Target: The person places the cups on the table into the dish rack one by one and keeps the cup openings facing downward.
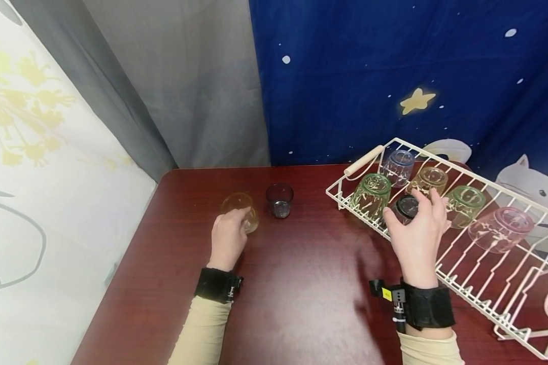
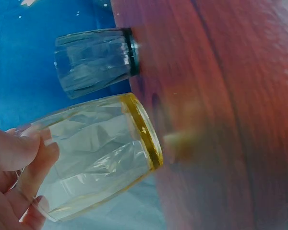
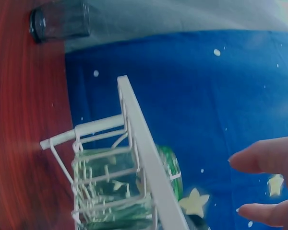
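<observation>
My left hand point(image 1: 229, 235) pinches the rim of a clear yellow-tinted glass point(image 2: 98, 153), thumb and fingers at its mouth. The glass is upright or slightly tilted, its amber base close to the table; whether it touches, I cannot tell. Beside it stands an upright dark grey glass point(image 1: 280, 201). Over at the dish rack point(image 1: 461, 291), my right hand point(image 1: 417, 233) reaches with thumb and fingers spread near an upside-down dark glass point(image 1: 407, 208). In the right wrist view, nothing lies between the visible fingertips point(image 3: 259, 160). The hand partly hides the dark glass in the head view.
Around that glass, the white wire rack holds upside-down glasses: green point(image 1: 371, 195), blue point(image 1: 398, 167), yellow point(image 1: 429, 182), another green point(image 1: 466, 205) and pink point(image 1: 502, 229). A reddish-brown table point(image 1: 297, 304) carries everything. Grey and blue curtains point(image 1: 338, 76) hang behind it.
</observation>
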Tool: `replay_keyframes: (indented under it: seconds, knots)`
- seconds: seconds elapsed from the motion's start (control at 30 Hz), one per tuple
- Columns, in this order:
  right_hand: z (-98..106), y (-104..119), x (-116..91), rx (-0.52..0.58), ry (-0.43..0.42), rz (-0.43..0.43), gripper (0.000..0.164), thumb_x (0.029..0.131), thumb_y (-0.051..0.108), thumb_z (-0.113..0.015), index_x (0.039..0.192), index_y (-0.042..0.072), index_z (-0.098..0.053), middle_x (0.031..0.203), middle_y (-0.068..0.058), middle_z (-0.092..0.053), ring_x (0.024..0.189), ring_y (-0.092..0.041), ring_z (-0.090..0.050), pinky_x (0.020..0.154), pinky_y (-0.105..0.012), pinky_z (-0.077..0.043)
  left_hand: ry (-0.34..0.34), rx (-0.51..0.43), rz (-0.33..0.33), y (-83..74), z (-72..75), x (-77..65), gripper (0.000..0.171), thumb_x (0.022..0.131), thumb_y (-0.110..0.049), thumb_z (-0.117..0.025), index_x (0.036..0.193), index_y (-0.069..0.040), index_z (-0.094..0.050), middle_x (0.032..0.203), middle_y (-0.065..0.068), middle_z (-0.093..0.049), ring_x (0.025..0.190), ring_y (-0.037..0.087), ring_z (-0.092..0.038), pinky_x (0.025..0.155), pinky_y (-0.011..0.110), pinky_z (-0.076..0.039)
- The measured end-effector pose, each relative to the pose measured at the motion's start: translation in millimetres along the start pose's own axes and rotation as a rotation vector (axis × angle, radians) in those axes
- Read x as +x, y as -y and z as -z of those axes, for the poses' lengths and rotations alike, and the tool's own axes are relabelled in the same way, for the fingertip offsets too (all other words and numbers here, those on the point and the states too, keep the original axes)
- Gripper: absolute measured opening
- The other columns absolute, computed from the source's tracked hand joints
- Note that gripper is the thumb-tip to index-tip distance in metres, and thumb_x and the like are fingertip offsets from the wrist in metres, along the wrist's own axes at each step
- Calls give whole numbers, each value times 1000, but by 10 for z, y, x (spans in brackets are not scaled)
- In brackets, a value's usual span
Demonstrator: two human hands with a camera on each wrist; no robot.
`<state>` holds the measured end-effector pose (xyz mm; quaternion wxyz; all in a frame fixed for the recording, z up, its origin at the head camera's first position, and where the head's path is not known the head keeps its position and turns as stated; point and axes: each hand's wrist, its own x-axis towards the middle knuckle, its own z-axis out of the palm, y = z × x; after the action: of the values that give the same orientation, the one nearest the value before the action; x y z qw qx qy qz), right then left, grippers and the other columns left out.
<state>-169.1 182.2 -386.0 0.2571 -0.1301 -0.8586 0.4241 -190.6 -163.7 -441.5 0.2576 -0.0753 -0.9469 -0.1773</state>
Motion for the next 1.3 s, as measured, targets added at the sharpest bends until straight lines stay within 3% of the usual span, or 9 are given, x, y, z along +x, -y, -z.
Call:
replay_keyframes:
  seconds: [0.3, 0.47, 0.63, 0.73, 0.87, 0.97, 1.07, 1.13, 1.3]
  knots:
    - [-135, 178, -98, 134, -97, 167, 51, 81, 12, -72, 130, 7, -59, 148, -9, -48, 147, -23, -31, 119, -50, -26, -127, -48, -10, -115, 162, 37, 29, 83, -1, -70, 111, -9, -69, 93, 9, -74, 89, 26, -69, 85, 38, -51]
    - [-214, 285, -173, 188, -85, 202, 47, 81, 10, -72, 128, 11, -62, 140, -7, -56, 139, -22, -45, 112, -45, -35, -186, -89, 13, -235, 267, 38, 25, 86, -4, -68, 110, -8, -69, 100, 9, -74, 95, 27, -68, 89, 39, -52]
    - [-283, 350, -243, 230, 20, 196, 50, 84, 11, -72, 132, 14, -59, 139, -4, -57, 133, -20, -49, 108, -27, -36, -239, -185, 37, -360, 374, 29, 24, 86, -5, -68, 110, -9, -69, 102, 6, -73, 96, 27, -68, 82, 40, -54]
    - [-318, 367, -279, 249, 116, 175, 51, 86, 16, -71, 135, 16, -56, 141, -2, -56, 134, -17, -48, 109, -24, -35, -260, -277, 30, -436, 428, 23, 24, 86, -5, -69, 110, -7, -68, 101, 6, -74, 95, 24, -69, 78, 39, -55]
    - [-359, 406, -329, 387, 278, 113, 52, 90, 16, -67, 139, 15, -50, 144, -2, -52, 137, -14, -44, 117, -29, -33, -273, -370, 10, -551, 464, 0, 23, 86, -5, -70, 109, -5, -68, 98, 6, -74, 93, 21, -70, 79, 37, -55]
    - [-393, 438, -362, 525, 379, 52, 53, 93, 12, -63, 142, 12, -45, 145, -3, -50, 137, -11, -45, 118, -21, -32, -268, -417, -4, -645, 461, -24, 22, 86, -6, -71, 108, -6, -67, 96, 6, -74, 93, 19, -70, 82, 36, -56]
    - [-426, 465, -390, 594, 457, 18, 55, 94, 9, -61, 145, 10, -40, 147, -6, -47, 136, -11, -46, 114, -16, -34, -243, -459, -7, -734, 441, -52, 22, 87, -7, -71, 107, -6, -65, 94, 5, -74, 91, 17, -70, 82, 34, -56]
    - [-449, 475, -408, 622, 505, 15, 58, 94, 7, -60, 147, 9, -37, 149, -9, -45, 138, -16, -44, 116, -21, -34, -225, -487, 6, -788, 423, -70, 22, 87, -7, -70, 107, -5, -63, 93, 6, -73, 90, 17, -70, 81, 34, -55]
    - [-492, 471, -447, 621, 600, 42, 63, 94, 8, -59, 150, 8, -30, 152, -14, -40, 144, -28, -36, 122, -45, -25, -183, -599, 58, -890, 388, -106, 21, 88, -5, -68, 106, -1, -58, 91, 11, -70, 88, 20, -70, 81, 34, -57]
